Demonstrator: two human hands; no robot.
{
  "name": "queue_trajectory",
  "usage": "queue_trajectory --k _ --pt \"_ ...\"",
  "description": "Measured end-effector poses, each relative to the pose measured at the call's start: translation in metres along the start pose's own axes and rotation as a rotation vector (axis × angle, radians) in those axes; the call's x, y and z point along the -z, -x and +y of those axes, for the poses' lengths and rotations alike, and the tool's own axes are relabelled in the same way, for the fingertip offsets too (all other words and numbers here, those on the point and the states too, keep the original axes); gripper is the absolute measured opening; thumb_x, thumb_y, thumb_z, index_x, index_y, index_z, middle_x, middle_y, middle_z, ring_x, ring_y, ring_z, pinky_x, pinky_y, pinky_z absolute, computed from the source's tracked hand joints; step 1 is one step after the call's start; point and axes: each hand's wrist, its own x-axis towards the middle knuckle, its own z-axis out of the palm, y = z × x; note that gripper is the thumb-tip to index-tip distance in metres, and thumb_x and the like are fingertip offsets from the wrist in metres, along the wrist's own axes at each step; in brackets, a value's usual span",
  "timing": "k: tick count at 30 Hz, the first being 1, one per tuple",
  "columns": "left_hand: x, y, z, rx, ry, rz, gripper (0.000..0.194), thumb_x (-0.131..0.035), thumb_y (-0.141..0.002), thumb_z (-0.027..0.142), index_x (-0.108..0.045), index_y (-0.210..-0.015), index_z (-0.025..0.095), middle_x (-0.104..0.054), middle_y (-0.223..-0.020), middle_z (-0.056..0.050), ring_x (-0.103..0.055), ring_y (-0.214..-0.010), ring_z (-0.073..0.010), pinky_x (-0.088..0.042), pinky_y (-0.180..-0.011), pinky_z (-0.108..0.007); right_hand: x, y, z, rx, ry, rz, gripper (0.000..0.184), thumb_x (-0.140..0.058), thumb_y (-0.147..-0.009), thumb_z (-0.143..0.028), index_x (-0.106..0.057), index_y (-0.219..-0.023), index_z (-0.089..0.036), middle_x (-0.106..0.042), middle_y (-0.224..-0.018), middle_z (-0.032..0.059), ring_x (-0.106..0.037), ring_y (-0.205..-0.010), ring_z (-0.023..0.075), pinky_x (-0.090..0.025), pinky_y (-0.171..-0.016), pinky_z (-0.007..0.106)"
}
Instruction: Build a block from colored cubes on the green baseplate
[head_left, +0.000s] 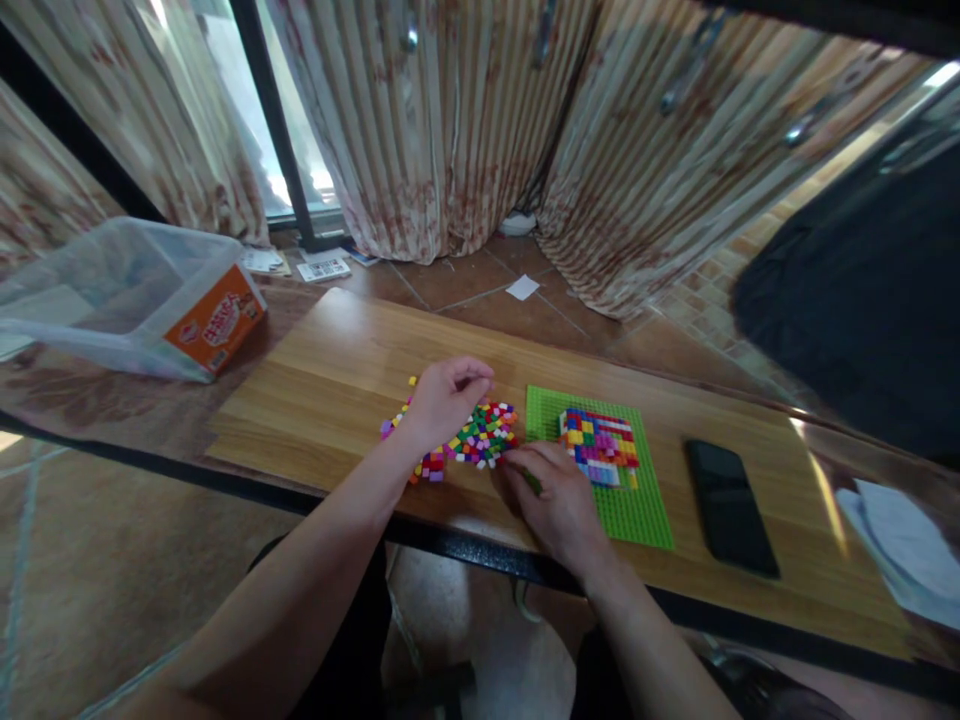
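Note:
A loose pile of small colourful toy bricks lies on the wooden board. My left hand hovers over the pile's far left part, fingers curled and thumb close to the fingertips; whatever they may hold is too small to make out. At the pile's right edge, my right hand has thumb and forefinger brought together low over the board, and its grip is hidden. The green baseplate lies just beyond that hand, partly covered by it. On the plate sits a multicoloured block of joined bricks.
A black phone lies right of the baseplate, with white papers farther right. A clear plastic bin with an orange label stands at the left. The wooden board ends at the table's dark front edge. Curtains hang behind.

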Motion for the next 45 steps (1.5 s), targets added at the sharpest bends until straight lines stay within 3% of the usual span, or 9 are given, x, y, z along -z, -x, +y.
queue_trajectory --k 7,16,21,26,32,45 --pt "0.001 0.001 0.001 0.011 0.031 0.010 0.010 -0.061 -0.076 0.021 -0.065 -0.083 0.015 -0.070 -0.076 -0.003 -0.064 -0.070 -0.0139 -0.050 -0.066 -0.026 -0.009 -0.003 0.005 0.015 0.105 -0.051 0.016 -0.053 -0.090 -0.023 -0.068 -0.096 -0.021 -0.067 -0.092 0.0072 -0.058 -0.086 0.0216 -0.048 -0.077 0.036" --pt "0.002 0.000 0.001 0.011 0.032 0.014 0.010 -0.062 -0.076 0.023 -0.065 -0.083 0.015 -0.070 -0.076 -0.003 -0.064 -0.071 -0.0144 -0.051 -0.067 -0.027 -0.009 -0.004 0.002 -0.004 0.056 0.025 0.016 -0.054 -0.090 -0.025 -0.070 -0.090 -0.023 -0.068 -0.093 0.0060 -0.060 -0.088 0.0208 -0.049 -0.079 0.037" --pt "0.002 0.000 0.001 0.003 0.020 0.004 0.010 -0.061 -0.076 0.022 -0.065 -0.082 0.015 -0.070 -0.076 -0.003 -0.064 -0.071 -0.0141 -0.050 -0.067 -0.027 0.019 -0.002 0.010 -0.061 0.011 0.199 0.014 -0.056 -0.089 -0.028 -0.070 -0.091 -0.025 -0.067 -0.095 0.0047 -0.061 -0.091 0.0193 -0.050 -0.084 0.036" --pt "0.002 0.001 0.002 -0.007 -0.017 -0.007 0.010 -0.061 -0.076 0.022 -0.065 -0.082 0.015 -0.070 -0.078 -0.004 -0.064 -0.072 -0.0150 -0.050 -0.067 -0.028 0.059 0.010 0.040 -0.193 0.041 0.378 0.015 -0.059 -0.087 -0.033 -0.070 -0.090 -0.024 -0.067 -0.094 0.0045 -0.063 -0.087 0.0189 -0.051 -0.081 0.036" --pt "-0.001 -0.001 0.001 -0.001 -0.036 -0.016 0.010 -0.061 -0.076 0.022 -0.065 -0.082 0.016 -0.070 -0.077 -0.004 -0.064 -0.071 -0.0145 -0.050 -0.068 -0.028 0.073 0.024 0.066 -0.229 0.113 0.336 0.019 -0.060 -0.085 -0.037 -0.073 -0.089 -0.025 -0.067 -0.092 0.0046 -0.063 -0.089 0.0206 -0.051 -0.082 0.038" --pt "-0.003 -0.001 0.002 0.011 -0.052 -0.025 0.011 -0.062 -0.076 0.023 -0.066 -0.082 0.015 -0.071 -0.078 -0.004 -0.065 -0.073 -0.0157 -0.051 -0.071 -0.030 0.066 0.019 0.067 -0.225 0.168 0.301 0.017 -0.061 -0.084 -0.034 -0.075 -0.085 -0.025 -0.065 -0.091 0.0054 -0.061 -0.089 0.0214 -0.049 -0.080 0.039"
